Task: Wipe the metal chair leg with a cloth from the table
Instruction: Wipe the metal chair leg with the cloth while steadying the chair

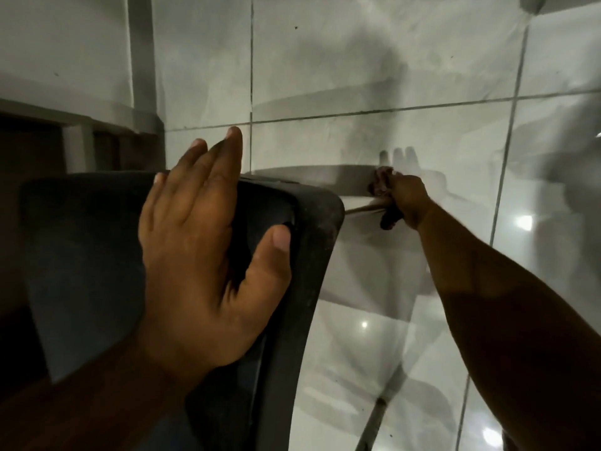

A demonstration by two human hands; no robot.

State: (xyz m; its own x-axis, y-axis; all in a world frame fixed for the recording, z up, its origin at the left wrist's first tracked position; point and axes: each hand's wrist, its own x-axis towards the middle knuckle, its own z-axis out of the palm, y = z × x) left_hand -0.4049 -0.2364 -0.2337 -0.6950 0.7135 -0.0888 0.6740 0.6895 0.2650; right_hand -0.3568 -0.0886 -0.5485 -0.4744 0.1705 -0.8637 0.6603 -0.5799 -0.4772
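Note:
A dark chair [312, 242] fills the lower left, its seat edge curving down the middle of the view. My left hand [208, 242] lies flat on the chair with fingers spread. A thin metal chair leg [361, 208] runs out to the right from under the seat. My right hand [405, 198] reaches down with the arm stretched out. It is closed around a dark reddish cloth [382, 183], which is pressed on the leg. The cloth wraps the leg where I grip it, so that stretch of metal is hidden.
The floor is glossy white tile [357, 60] with dark grout lines and bright light reflections. A grey table leg [141, 53] and a low frame stand at the upper left. Another chair leg [374, 421] touches the floor at the bottom centre.

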